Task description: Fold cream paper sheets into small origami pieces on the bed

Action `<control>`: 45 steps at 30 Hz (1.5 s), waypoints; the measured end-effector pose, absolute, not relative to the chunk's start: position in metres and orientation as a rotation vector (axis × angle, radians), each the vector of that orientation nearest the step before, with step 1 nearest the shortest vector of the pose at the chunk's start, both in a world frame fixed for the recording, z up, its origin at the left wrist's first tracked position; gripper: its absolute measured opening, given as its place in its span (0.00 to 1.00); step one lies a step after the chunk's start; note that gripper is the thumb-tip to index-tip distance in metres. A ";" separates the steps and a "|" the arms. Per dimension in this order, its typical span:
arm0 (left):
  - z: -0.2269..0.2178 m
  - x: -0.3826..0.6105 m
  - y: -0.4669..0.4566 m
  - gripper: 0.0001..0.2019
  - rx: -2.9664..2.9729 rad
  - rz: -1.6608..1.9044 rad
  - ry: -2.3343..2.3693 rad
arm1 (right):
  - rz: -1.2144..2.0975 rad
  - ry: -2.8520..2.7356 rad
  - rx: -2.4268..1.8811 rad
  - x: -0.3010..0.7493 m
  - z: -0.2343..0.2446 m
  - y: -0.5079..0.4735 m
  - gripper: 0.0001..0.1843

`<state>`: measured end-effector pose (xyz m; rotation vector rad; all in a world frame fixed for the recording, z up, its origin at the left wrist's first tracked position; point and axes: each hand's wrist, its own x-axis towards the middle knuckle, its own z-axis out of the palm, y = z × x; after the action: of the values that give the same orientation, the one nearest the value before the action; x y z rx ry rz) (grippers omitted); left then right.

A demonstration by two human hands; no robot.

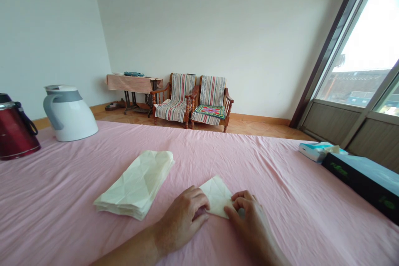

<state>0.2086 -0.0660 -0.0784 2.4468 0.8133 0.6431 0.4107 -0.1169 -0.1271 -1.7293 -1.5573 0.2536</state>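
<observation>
A small piece of folded cream paper [216, 195] lies on the pink tablecloth between my hands, one corner pointing away from me. My left hand [183, 218] has its fingers and thumb closed at the paper's left corner. On the right side, my right hand [247, 216] pinches the edge with curled fingers, covering that corner. Left of my hands rests a stack of creased cream paper sheets [137, 185], with neither hand touching it.
A white and grey jug [76, 112] and a red flask [17, 131] stand at the left. Over at the right are a tissue pack [311, 152] and a black box [355, 181]. Beyond the table's far edge stand two wooden armchairs [229, 104] with striped covers.
</observation>
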 end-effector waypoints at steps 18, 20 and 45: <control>-0.082 0.206 -0.067 0.10 2.705 0.635 0.656 | 0.169 -1.569 -1.834 0.406 -0.118 -0.120 0.10; -0.082 0.206 -0.067 0.10 2.706 0.642 0.657 | 0.179 -1.581 -1.869 0.408 -0.117 -0.120 0.11; -0.080 0.208 -0.072 0.11 2.776 0.668 0.619 | 0.218 -1.610 -1.896 0.410 -0.115 -0.117 0.09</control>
<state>0.2084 -0.0724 -0.0803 2.7764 0.6190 0.6679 0.4102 -0.1172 -0.1146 -1.8965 -1.6099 0.2176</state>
